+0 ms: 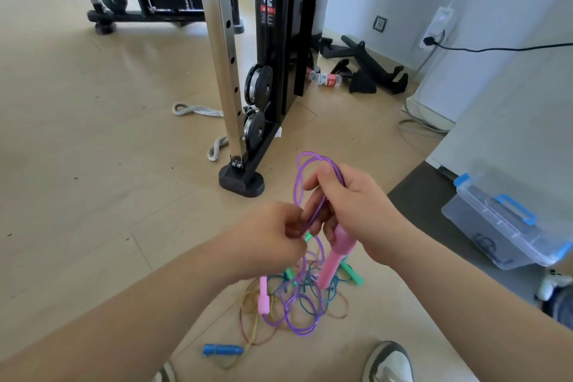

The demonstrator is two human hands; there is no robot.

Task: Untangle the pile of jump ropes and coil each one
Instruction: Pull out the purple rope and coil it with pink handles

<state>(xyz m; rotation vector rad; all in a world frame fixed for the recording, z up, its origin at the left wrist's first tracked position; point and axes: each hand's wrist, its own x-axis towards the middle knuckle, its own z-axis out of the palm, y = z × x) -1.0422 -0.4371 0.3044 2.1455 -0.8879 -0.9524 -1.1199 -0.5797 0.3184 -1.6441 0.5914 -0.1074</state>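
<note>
A tangled pile of jump ropes (297, 304) lies on the floor between my feet: purple, teal and amber cords. My right hand (353, 208) grips loops of the purple rope (299, 177) together with one pink handle (335, 257), which hangs down from the fist. My left hand (269, 236) pinches the purple cord just left of my right hand. The second pink handle (263, 298) dangles below it over the pile. Green handles (353, 274) lie in the pile, and a blue handle (221, 350) lies in front of it.
A black and steel cable machine (245, 102) stands straight ahead, its foot (242, 184) close to the pile. A clear plastic box with blue latches (508, 226) sits on a dark mat at the right. My shoes (389, 363) are at the bottom edge. Grey rope pieces (192, 110) lie on the floor.
</note>
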